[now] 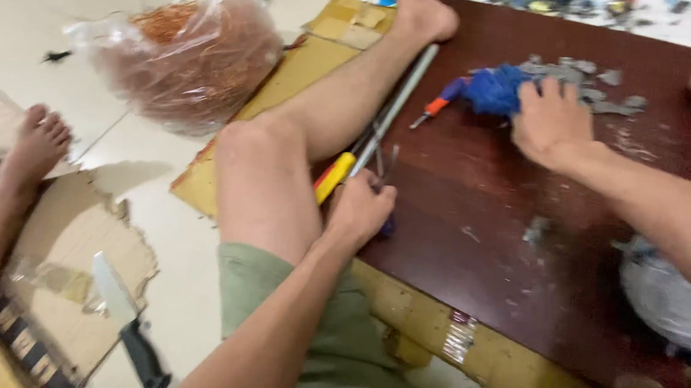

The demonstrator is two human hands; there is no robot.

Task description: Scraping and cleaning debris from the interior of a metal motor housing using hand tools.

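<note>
My left hand (360, 209) is closed around a small metal tool (385, 163) whose thin prongs stick up past my fingers, at the left edge of a dark red-brown board (471, 226). Just beside it lies a long grey rod with a yellow handle (335, 176), running along my bare left leg (284, 158). My right hand (551, 123) lies palm down farther back on the board, fingers curled over a blue bundle (492, 91). A blue and orange screwdriver (439, 104) pokes out from the bundle. Grey scraps (600, 90) lie around it.
A clear plastic bag of copper wire (186, 56) sits on the floor at the left. A black-handled knife (126, 324) lies on torn cardboard (63, 233). Another person's foot (36, 147) is at the far left. A grey bag (667, 297) is at the right edge.
</note>
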